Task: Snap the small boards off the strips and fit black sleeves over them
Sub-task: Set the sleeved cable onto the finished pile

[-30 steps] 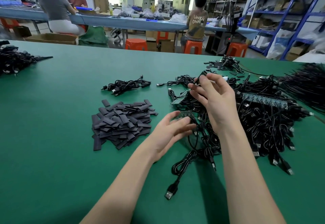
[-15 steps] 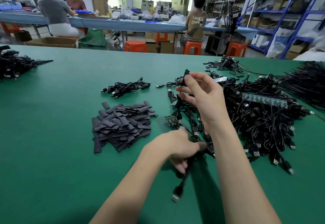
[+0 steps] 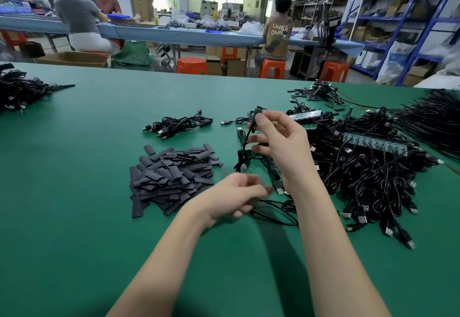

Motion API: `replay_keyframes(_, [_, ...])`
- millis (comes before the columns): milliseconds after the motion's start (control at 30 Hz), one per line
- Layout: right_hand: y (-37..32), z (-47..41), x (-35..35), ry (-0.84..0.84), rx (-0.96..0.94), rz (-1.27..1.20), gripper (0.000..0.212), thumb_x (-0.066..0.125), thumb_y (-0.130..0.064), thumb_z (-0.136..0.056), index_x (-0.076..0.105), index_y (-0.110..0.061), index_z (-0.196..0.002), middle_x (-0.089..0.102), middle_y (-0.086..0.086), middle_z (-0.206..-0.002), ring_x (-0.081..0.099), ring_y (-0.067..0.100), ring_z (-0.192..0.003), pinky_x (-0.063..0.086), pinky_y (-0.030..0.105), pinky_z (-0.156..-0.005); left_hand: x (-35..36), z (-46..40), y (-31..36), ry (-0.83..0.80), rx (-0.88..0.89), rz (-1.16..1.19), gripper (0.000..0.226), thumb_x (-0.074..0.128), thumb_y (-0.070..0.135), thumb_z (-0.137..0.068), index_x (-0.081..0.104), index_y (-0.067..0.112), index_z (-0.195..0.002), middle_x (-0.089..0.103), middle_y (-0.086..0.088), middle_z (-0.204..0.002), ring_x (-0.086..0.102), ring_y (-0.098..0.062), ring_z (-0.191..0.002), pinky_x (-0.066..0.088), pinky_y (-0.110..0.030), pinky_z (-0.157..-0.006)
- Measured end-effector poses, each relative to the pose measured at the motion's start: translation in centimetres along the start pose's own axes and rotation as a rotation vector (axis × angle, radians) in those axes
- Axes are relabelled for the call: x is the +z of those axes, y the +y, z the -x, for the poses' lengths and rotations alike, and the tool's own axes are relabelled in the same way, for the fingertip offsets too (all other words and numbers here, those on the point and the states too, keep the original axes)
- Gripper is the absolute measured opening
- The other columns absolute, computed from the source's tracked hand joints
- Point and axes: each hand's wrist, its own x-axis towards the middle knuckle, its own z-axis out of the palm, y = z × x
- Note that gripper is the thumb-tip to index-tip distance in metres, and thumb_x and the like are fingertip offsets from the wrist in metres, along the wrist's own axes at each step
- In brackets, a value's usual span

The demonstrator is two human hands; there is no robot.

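Progress: early, as judged; 2 board strips [image 3: 373, 143] are seen unsnapped on the large cable heap [image 3: 368, 174] at right, and the sleeve pile [image 3: 171, 179] at left looks full.
Done: a small bundle [image 3: 179, 125] is laid far left, possibly finished.
Right hand [image 3: 278, 142]: a small board [image 3: 256, 115] with its cable is pinched, raised above the table [image 3: 74, 217].
Left hand [image 3: 236, 197]: blurred, fingers curled at a cable; a grasp cannot be told.
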Motion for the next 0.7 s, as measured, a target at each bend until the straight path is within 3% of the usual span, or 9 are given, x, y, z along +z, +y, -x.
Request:
replay_keyframes(100, [0.0, 0.0, 0.1, 0.026, -0.009, 0.038, 0.008, 0.068, -0.024, -0.097, 0.067, -0.021, -0.09, 0.072, -0.012, -0.071, 0.067, 0.009, -0.065, 0.056, 0.022, -0.06, -1.9, 0.2, -0.9, 0.155, 0.098, 0.173, 0.035, 0.063, 0.028, -0.082, 0.037, 0.025, -0.059, 0.016, 0.0, -0.062, 0.009, -0.012, -0.049, 0.005, -0.023, -0.045])
replay_keyframes(233, [-0.1, 0.1, 0.3, 0.102, -0.041, 0.043, 0.008, 0.068, -0.022, -0.097, 0.067, -0.017, -0.091, 0.07, -0.01, -0.067, 0.065, 0.008, -0.06, 0.055, 0.023, -0.055, -2.6, 0.5, -1.3, 0.314, 0.23, 0.479, 0.04, 0.056, 0.023, -0.078, 0.018, 0.024, -0.065, 0.012, 0.006, -0.055, 0.009, -0.01, -0.045, 0.008, -0.02, -0.04])
replay_keyframes(333, [-0.5, 0.2, 0.4, 0.129, -0.065, 0.013, 0.008, 0.068, -0.021, -0.097, 0.068, -0.014, -0.093, 0.069, -0.007, -0.067, 0.064, 0.01, -0.057, 0.056, 0.025, -0.055, -2.5, 0.4, -1.5, 0.393, 0.316, 0.71, 0.043, 0.05, 0.025, -0.092, 0.022, 0.026, -0.059, 0.013, 0.008, -0.052, 0.007, -0.01, -0.045, 0.006, -0.023, -0.039])
replay_keyframes(433, [-0.7, 0.1, 0.5, 0.081, 0.011, -0.058, 0.006, 0.069, -0.018, -0.096, 0.069, -0.013, -0.092, 0.069, -0.004, -0.07, 0.06, 0.01, -0.052, 0.053, 0.022, -0.052, -1.7, 0.0, -1.5, 0.442, 0.36, 0.774, 0.043, 0.047, 0.032, -0.099, 0.03, 0.024, -0.06, 0.018, 0.006, -0.055, 0.015, -0.012, -0.049, 0.013, -0.024, -0.043])
replay_keyframes(533, [0.0, -0.1, 0.6, 0.033, 0.169, -0.121, 0.003, 0.068, -0.014, -0.095, 0.069, -0.013, -0.093, 0.071, -0.001, -0.069, 0.057, 0.007, -0.049, 0.049, 0.018, -0.048, -1.1, -0.5, -1.4, 0.406, 0.334, 0.741, 0.034, 0.055, 0.048, -0.091, 0.044, 0.023, -0.07, 0.041, 0.004, -0.064, 0.038, -0.013, -0.059, 0.033, -0.029, -0.059])
replay_keyframes(600, [1.2, -0.2, 0.6, 0.036, 0.207, -0.038, 0.003, 0.069, -0.016, -0.095, 0.07, -0.014, -0.093, 0.073, 0.0, -0.069, 0.058, 0.008, -0.049, 0.049, 0.019, -0.048, -0.7, -0.7, -1.5, 0.343, 0.303, 0.687, 0.032, 0.056, 0.053, -0.087, 0.053, 0.022, -0.079, 0.057, 0.003, -0.077, 0.052, -0.015, -0.07, 0.041, -0.031, -0.068])
replay_keyframes(700, [3.6, -0.3, 0.5, 0.038, 0.203, 0.188, 0.005, 0.073, -0.02, -0.092, 0.073, -0.02, -0.087, 0.072, 0.002, -0.074, 0.064, 0.011, -0.056, 0.052, 0.023, -0.055, -0.1, -1.1, -1.6, 0.364, 0.267, 0.549, 0.027, 0.058, 0.042, -0.095, 0.063, 0.015, -0.099, 0.07, -0.003, -0.095, 0.059, -0.016, -0.075, 0.048, -0.031, -0.074])
